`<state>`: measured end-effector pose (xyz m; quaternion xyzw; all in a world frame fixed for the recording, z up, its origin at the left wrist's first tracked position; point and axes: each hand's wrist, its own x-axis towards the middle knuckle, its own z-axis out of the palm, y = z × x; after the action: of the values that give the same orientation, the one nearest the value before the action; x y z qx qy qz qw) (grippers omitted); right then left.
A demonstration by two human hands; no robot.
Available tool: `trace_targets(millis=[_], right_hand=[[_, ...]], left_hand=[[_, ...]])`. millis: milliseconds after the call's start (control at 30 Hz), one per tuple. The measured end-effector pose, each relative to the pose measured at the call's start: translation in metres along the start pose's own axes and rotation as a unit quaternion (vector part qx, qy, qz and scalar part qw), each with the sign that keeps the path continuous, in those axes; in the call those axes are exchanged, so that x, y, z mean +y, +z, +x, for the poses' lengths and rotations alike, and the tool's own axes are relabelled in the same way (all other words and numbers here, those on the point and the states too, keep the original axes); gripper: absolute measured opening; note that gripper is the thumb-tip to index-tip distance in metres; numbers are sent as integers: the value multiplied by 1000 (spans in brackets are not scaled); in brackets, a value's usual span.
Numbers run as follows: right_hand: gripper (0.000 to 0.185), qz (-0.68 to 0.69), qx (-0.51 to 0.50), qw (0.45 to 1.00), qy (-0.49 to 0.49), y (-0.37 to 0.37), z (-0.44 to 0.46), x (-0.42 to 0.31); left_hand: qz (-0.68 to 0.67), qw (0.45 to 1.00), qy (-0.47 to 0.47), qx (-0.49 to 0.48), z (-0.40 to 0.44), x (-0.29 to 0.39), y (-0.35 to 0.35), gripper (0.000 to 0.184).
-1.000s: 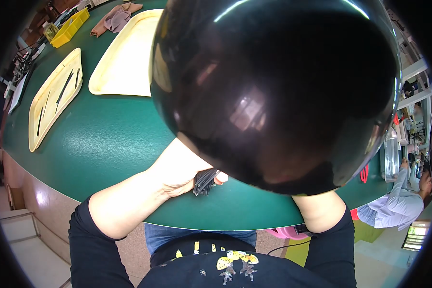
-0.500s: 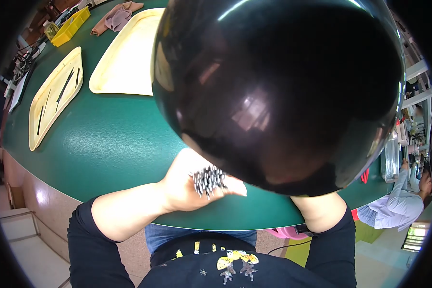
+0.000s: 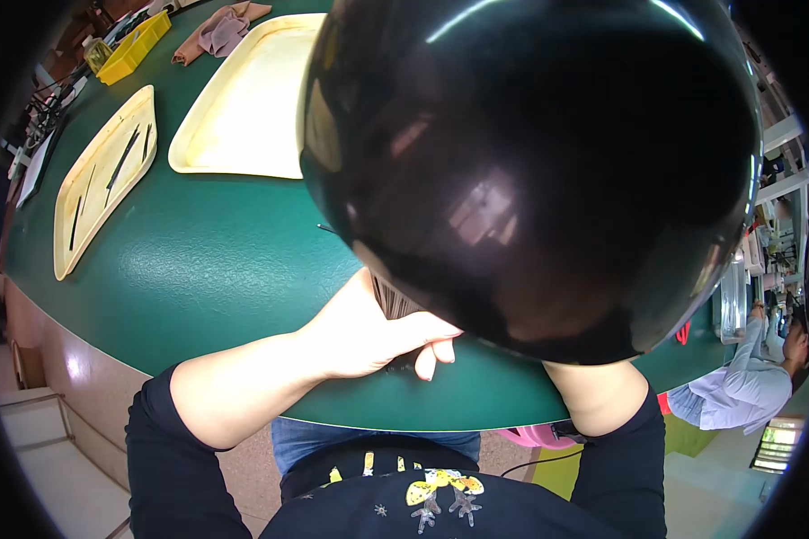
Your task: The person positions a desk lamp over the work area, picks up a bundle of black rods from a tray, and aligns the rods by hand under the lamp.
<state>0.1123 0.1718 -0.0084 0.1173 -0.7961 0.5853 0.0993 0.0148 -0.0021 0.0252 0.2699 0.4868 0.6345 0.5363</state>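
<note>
My left hand (image 3: 373, 332) is closed around a bundle of thin dark rods (image 3: 391, 299) just above the green table (image 3: 216, 242). The bundle's upper part goes behind a large glossy black dome (image 3: 548, 180), which fills the upper middle and right of the view. Only the right forearm shows below the dome; my right hand is hidden behind it. A small dark tip lies on the table at the dome's left edge.
A narrow cream tray (image 3: 90, 211) with several dark rods lies at the left, beside a larger cream tray (image 3: 243, 108). Behind are a yellow bin (image 3: 135, 49) and cloths (image 3: 225, 31). Red handles (image 3: 683, 333) and a seated person (image 3: 746, 377) are at the right.
My left hand has turned: the bundle's ends faced the camera half a second ago, and now its side shows above the thumb. A small dark tip has appeared at the dome's left edge.
</note>
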Motion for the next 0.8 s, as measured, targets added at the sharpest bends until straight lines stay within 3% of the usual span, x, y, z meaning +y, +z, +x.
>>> trace_targets(millis=[100,133,267,367,467,567,800], right_hand=[[39,154,18,988,27,3,-4,2],[44,125,15,992,11,1,-5,2],[56,69,16,997,-22,-3,-6,3],[58,77,35,996,-29,-3,-1,3],[60,85,54,994,-36,-1,6,4],[62,93,75,992,-42,-2,1,1],[67,111,121,985,-58,-1,3,-1]], left_hand=[[14,1000,14,13,0,-5,-2,6],[65,998,-10,21,0,-4,-7,8],[-201,973,-20,110,2,-9,-1,12],[-134,987,18,85,-1,-45,-22,23],[-180,980,-10,85,0,-50,-24,37],[-315,949,23,17,1,-35,-16,42],[-360,933,14,-24,0,-35,-17,38]])
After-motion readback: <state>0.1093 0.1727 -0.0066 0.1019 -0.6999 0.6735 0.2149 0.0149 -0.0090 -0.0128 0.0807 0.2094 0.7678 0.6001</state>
